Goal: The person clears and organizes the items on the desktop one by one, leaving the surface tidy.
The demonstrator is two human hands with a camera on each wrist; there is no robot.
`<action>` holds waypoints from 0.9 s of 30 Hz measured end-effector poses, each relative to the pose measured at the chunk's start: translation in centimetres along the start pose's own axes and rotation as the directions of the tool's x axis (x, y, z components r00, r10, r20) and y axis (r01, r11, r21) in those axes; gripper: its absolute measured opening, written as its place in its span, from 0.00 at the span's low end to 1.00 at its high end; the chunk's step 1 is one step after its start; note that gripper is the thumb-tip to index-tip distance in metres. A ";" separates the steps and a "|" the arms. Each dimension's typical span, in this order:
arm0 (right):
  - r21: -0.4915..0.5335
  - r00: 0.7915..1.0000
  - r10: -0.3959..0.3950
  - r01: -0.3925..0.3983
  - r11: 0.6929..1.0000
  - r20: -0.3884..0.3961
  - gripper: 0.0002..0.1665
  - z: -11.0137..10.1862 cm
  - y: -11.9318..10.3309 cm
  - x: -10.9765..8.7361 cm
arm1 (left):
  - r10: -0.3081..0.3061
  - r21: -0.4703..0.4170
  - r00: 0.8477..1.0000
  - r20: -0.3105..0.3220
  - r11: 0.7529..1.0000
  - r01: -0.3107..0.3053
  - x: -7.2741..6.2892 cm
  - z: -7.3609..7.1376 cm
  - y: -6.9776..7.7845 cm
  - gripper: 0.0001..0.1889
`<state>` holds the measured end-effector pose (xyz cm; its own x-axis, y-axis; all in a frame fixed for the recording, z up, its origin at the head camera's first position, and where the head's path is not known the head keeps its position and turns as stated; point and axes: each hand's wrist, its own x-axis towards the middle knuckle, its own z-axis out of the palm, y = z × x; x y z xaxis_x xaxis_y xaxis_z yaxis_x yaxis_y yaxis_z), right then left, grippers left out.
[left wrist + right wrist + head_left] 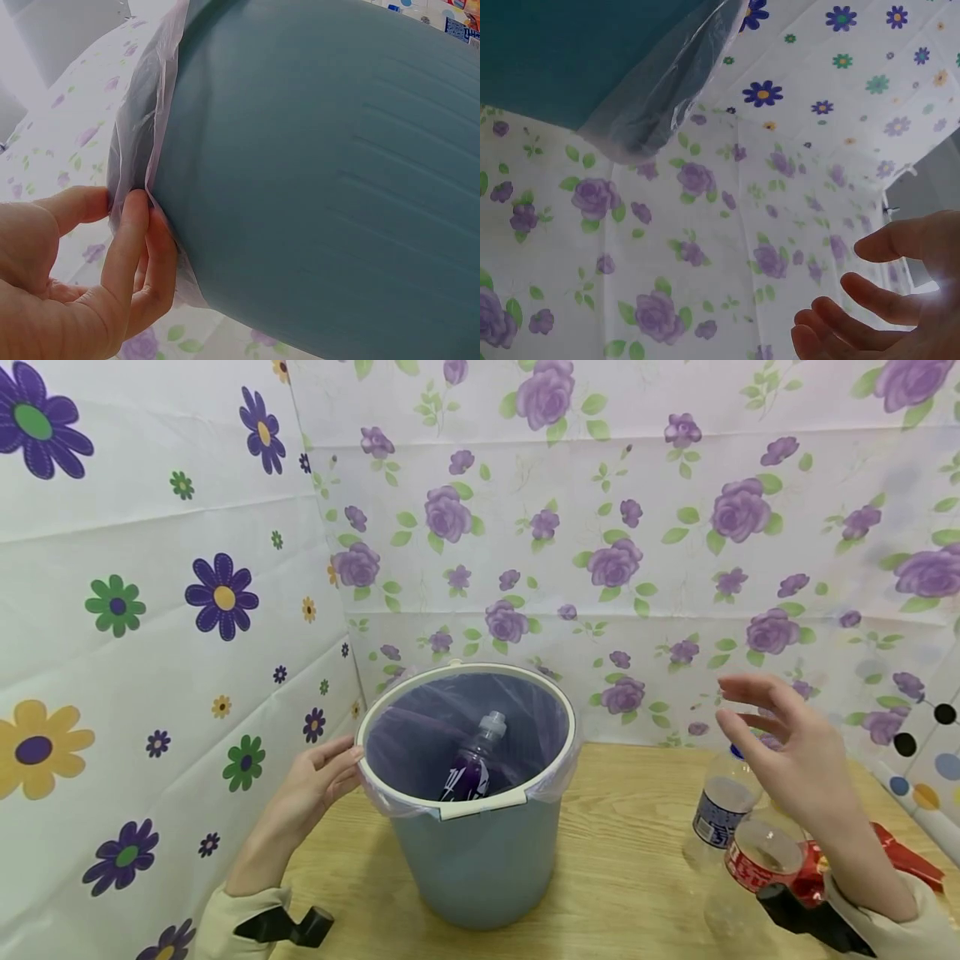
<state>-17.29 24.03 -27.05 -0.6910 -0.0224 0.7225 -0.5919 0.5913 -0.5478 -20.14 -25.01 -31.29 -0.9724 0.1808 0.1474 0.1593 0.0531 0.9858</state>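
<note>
The left hand (313, 787) is gripping the left side of a round, grey-blue plastic bin (483, 868). Its thumb and fingers are closing on opposite faces of the cream plastic rim (572, 720), pinching a translucent pinkish plastic liner (553, 785) against it. The liner is lining the interior and folding over the rim to the outside. The bin is standing upright on a light wood-grain table (622, 868), with a cream handle (483, 806) lying along the near edge of the rim.

Inside the bin, a dark purple bottle with white markings and a translucent cap (467, 774) is leaning, cap end upward and toward the right. Its lower end is hiding behind the near rim.

The right hand (802, 760) is hovering to the right of the bin, well apart from it. Its fingers are curving loosely, leaving a wide gap to the thumb and holding nothing. Below it, a clear plastic bottle with a blue cap and blue-and-white label (717, 818) is standing near a clear plastic container with a red label (765, 860). A glossy red packet (906, 860) is lying to their right, partly hiding behind the right forearm.
</note>
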 end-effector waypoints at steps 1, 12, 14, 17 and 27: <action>-0.012 1.000 0.017 -0.017 1.000 0.003 0.21 -0.2 0.4 -0.2 | 0.000 0.001 1.000 -0.001 1.000 0.000 0.0 0.0 0.0 0.32; -0.237 0.941 0.265 -0.213 0.948 0.212 0.36 -3.6 5.5 -1.8 | 0.014 0.018 1.000 0.015 1.000 -0.014 -0.1 0.0 -0.3 0.32; -0.272 0.904 0.315 -0.238 0.932 0.290 0.41 -4.3 6.4 -2.2 | 0.014 0.017 1.000 0.012 1.000 -0.014 -0.1 0.0 -0.3 0.32; -0.273 0.843 0.358 -0.263 0.925 0.401 0.47 -4.9 8.0 -3.0 | 0.014 0.019 1.000 0.008 1.000 -0.014 0.0 0.0 -0.3 0.32; -0.259 0.751 0.333 -0.221 0.940 0.571 0.40 -5.5 12.0 -5.2 | 0.025 0.017 1.000 0.010 1.000 -0.026 0.1 -0.1 -0.2 0.31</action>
<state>-18.52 35.66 -35.12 -0.9527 -0.2798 0.1189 -0.2966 0.7697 -0.5654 -20.25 -25.11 -31.50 -0.9663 0.1921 0.1716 0.1870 0.0651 0.9802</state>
